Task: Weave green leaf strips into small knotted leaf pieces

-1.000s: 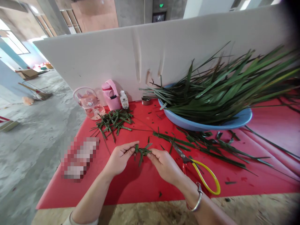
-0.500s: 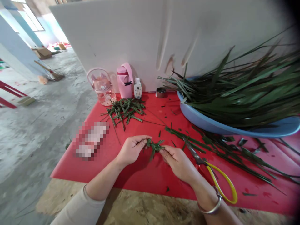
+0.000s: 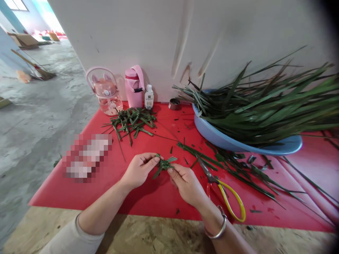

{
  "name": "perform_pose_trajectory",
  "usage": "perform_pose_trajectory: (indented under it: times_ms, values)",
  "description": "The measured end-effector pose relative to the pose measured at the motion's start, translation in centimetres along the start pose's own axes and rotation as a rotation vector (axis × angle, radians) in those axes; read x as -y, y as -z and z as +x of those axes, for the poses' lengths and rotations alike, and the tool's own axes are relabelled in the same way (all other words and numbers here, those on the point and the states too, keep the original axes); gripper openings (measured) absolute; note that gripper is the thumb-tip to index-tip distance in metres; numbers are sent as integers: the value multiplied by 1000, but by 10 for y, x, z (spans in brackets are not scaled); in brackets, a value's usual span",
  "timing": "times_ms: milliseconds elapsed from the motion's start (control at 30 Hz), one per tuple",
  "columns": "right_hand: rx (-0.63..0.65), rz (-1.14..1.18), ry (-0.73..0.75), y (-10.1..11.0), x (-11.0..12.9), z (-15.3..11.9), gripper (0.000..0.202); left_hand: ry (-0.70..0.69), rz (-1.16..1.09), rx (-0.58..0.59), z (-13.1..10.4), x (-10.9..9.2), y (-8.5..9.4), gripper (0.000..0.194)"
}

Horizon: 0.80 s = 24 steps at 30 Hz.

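Each hand (image 3: pixel 144 169) pinches a knotted, spiky green leaf weave (image 3: pixel 164 164).

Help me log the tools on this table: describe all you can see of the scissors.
The scissors have dark grey blades, metallic in look, joined at a pivot. One large handle loop is bright yellow; the other looks red, hard to make out against the red cover and partly behind the wrist. They lie slantwise to the right of the right hand, tips pointing away from the person and meeting the leaf strips. The blades look shut or nearly so. Neither hand holds them.
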State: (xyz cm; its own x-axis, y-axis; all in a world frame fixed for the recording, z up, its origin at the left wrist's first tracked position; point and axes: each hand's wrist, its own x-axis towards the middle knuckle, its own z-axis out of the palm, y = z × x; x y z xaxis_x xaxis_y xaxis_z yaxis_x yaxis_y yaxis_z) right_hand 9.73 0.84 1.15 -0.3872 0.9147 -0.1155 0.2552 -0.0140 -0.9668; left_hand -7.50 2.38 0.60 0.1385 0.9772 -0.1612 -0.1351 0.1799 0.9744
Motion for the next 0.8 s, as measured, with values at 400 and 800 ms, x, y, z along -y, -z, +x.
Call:
perform_pose_trajectory:
  times_ms: [400, 800]
  values:
    - [-53, 605, 13, -6, -2, 5, 23, 86, -234, -113, -9, 4, -15, 35]
    - [-195, -6, 142, 3, -5, 3, 19, 33, -336, -56, -10, 1, -10, 18]
